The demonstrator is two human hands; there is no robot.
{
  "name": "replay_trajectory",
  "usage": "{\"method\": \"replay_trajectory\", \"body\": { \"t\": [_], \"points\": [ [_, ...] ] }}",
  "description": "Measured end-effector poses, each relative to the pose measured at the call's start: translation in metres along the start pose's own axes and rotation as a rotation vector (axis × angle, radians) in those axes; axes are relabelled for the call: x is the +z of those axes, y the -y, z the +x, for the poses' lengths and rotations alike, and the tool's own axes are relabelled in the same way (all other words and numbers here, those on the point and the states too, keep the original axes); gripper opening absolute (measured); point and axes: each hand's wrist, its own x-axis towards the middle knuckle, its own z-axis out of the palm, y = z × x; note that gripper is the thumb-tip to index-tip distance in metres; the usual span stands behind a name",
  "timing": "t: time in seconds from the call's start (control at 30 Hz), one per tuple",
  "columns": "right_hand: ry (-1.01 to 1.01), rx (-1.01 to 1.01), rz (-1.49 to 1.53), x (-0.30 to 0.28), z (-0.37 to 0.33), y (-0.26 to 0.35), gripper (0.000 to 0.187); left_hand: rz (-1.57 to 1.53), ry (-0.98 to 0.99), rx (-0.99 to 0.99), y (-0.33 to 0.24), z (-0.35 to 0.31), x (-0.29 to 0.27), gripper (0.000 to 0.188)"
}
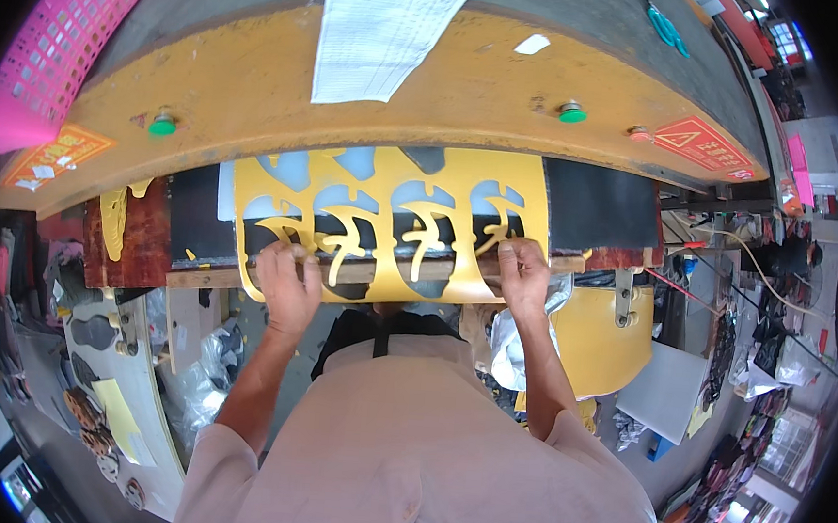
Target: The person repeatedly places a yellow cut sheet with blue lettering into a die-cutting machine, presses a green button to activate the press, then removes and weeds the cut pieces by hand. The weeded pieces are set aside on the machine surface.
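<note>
A yellow flexible sheet [386, 177] with rows of curved cut-out openings lies over the near edge of the machine's bed. Thin branching yellow strips cross several openings, and dark and pale surfaces show through them. My left hand [289, 286] is closed at the sheet's near left part, fingertips at the leftmost opening. On the near right part, my right hand [523, 269] pinches at the sheet beside the rightmost opening. Both thumbs and fingers are bent; the fingertips are partly hidden. Beyond the hands, the sheet's far edge passes beneath the machine's yellow beam [433, 58].
Green buttons [162, 125] and a red button [640, 134] sit on the beam, with a paper sheet [381, 35] hanging over it. A pink basket [65, 42] stands far left; teal snips [667, 28] lie far right. A yellow panel [603, 342] is at right.
</note>
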Motion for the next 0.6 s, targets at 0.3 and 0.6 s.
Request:
{"method": "replay_trajectory", "body": {
  "t": [0.3, 0.6],
  "points": [
    [0.25, -0.308, -0.486, 0.104, 0.036, 0.094, 0.083, -0.459, 0.199, 0.117, -0.084, 0.011, 0.066, 0.011],
    [0.395, -0.175, -0.234, 0.065, -0.011, 0.092, 0.065, -0.35, 0.251, 0.136, -0.095, -0.071, 0.049, 0.012]
  ]
}}
